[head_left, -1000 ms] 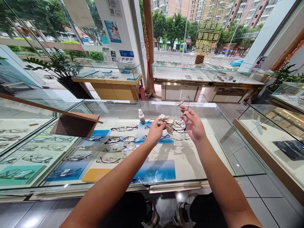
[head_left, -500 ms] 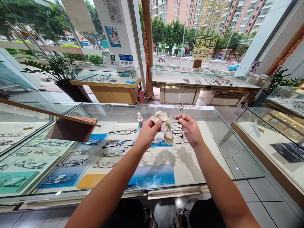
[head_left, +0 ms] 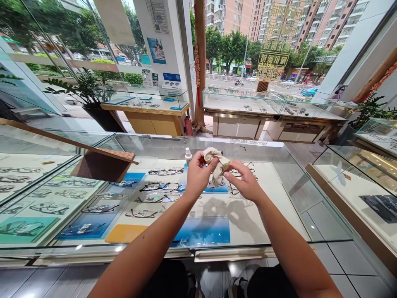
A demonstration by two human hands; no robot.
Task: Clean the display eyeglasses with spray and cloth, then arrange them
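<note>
My left hand [head_left: 200,171] is closed on a crumpled cream cleaning cloth [head_left: 221,164] above the glass counter. Close beside it, my right hand [head_left: 243,180] is closed at the cloth's right edge, pinching a pair of eyeglasses [head_left: 241,148]. One dark temple shows above the fingers; most of the frame is hidden by the cloth and the hand. A small white spray bottle [head_left: 188,156] stands behind my left hand. Under the glass, several eyeglass frames [head_left: 160,187] lie in rows.
The glass display case [head_left: 260,244] spans the area below my hands. A brown wooden stand [head_left: 102,165] is at the left on the glass. An orange card [head_left: 125,234] and a blue mat [head_left: 204,231] lie inside. More showcases [head_left: 232,124] line the window.
My right hand has come left with the eyeglasses, up against the cloth. The eyeglasses are now mostly covered. The view has shifted slightly.
</note>
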